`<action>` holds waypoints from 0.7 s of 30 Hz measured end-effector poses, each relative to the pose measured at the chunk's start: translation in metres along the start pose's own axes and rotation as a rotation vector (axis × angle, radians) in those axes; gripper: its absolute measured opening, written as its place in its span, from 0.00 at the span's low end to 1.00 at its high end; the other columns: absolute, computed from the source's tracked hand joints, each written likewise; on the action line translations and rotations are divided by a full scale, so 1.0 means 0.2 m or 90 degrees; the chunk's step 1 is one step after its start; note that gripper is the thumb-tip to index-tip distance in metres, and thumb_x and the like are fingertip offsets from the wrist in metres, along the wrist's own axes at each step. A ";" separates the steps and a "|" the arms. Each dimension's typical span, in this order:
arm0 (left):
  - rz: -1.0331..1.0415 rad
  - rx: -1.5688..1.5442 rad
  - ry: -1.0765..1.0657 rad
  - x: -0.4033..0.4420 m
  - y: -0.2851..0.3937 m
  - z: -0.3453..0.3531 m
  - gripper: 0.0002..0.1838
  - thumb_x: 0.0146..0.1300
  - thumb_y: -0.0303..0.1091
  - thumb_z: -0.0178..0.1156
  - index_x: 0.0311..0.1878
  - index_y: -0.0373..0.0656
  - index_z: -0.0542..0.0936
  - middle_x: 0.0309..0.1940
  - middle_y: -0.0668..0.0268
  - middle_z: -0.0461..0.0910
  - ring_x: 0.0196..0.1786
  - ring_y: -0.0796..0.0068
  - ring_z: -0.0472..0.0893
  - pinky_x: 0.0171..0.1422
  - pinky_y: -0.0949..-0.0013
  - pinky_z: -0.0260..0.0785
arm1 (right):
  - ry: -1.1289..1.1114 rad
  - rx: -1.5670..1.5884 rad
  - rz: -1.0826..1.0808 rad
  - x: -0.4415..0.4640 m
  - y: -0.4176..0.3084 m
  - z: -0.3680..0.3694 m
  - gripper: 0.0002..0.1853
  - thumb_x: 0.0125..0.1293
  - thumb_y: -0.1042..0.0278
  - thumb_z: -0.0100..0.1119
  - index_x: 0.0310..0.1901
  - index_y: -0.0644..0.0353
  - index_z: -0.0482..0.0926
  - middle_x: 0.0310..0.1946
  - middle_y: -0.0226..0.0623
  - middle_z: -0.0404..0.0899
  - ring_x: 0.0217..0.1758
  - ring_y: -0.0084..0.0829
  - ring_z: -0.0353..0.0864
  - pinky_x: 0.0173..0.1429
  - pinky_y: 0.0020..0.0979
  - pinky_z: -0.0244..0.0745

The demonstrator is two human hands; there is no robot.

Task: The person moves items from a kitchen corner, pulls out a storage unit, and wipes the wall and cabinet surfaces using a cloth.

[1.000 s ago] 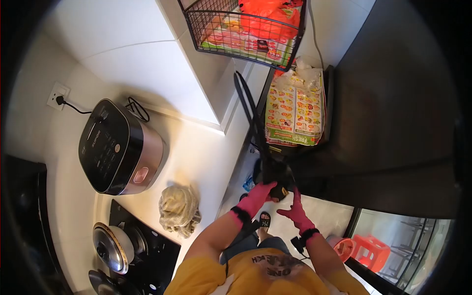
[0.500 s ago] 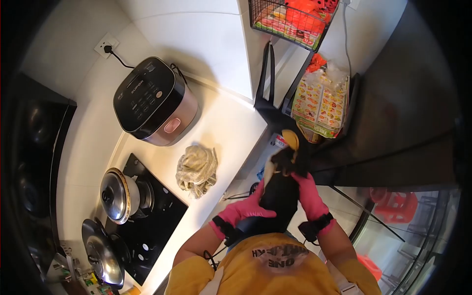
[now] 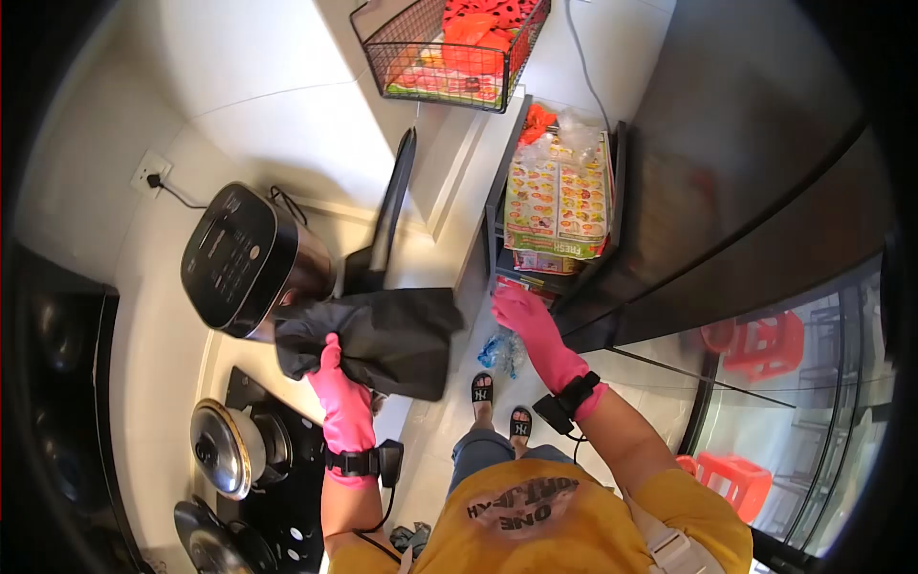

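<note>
A person in a yellow shirt and pink gloves stands at a kitchen counter, the left hand gripping a black bag by its near left part, thumb laid over the cloth and fingers hidden beneath. From here the bag hangs over the counter's edge, overlapping the lower front of a rice cooker, its long strap stretching away toward the wall. The right hand, apart from the bag, is raised near a dark shelf stacked with printed flyers; its fingers are bunched, and I cannot tell whether they pinch anything. A wire basket holding red plastic hangs above. Near the left forearm, a lidded pot sits on the black stove. Crumpled clear-and-blue plastic lies below the right hand, just beyond the wearer's black sandals. A red stool shows at right.
</note>
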State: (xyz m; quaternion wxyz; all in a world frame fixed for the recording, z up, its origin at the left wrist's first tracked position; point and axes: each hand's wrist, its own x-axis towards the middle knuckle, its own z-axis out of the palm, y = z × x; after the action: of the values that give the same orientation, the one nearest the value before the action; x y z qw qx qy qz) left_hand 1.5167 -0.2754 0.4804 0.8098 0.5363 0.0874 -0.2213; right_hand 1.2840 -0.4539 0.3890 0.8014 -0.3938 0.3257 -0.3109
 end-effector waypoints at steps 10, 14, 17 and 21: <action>0.343 0.391 -0.348 0.50 -0.21 0.56 0.30 0.66 0.43 0.63 0.64 0.34 0.69 0.63 0.58 0.72 0.64 0.65 0.70 0.71 0.67 0.58 | 0.203 -0.032 0.041 0.29 0.31 -0.24 0.16 0.67 0.61 0.62 0.51 0.59 0.76 0.42 0.32 0.81 0.42 0.25 0.81 0.47 0.25 0.77; 0.576 0.774 -0.315 1.07 -0.55 0.45 0.31 0.66 0.56 0.56 0.59 0.37 0.75 0.58 0.54 0.76 0.62 0.56 0.74 0.68 0.62 0.62 | 0.336 0.038 0.059 0.42 0.27 -0.27 0.22 0.67 0.48 0.60 0.50 0.60 0.76 0.40 0.32 0.81 0.40 0.26 0.80 0.46 0.27 0.77; 0.502 1.008 -0.282 1.47 -0.83 0.37 0.32 0.64 0.58 0.56 0.58 0.39 0.77 0.58 0.55 0.77 0.61 0.55 0.75 0.66 0.60 0.64 | 0.402 0.082 0.048 0.55 0.24 -0.39 0.28 0.66 0.40 0.57 0.49 0.62 0.76 0.40 0.33 0.80 0.39 0.27 0.80 0.44 0.28 0.77; 0.486 0.853 -0.221 1.16 -0.63 0.47 0.31 0.63 0.55 0.60 0.58 0.37 0.77 0.58 0.57 0.77 0.58 0.58 0.77 0.64 0.60 0.67 | 0.461 0.142 -0.003 0.71 0.23 -0.58 0.30 0.65 0.38 0.57 0.47 0.64 0.76 0.34 0.36 0.81 0.31 0.28 0.80 0.33 0.25 0.76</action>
State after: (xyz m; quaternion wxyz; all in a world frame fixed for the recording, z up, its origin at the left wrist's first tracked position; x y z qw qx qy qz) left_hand 1.6561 -0.4628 0.3260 0.3365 0.8604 -0.3825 -0.0142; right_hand 1.2905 -0.5883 0.2566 0.6718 -0.1692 0.5510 -0.4653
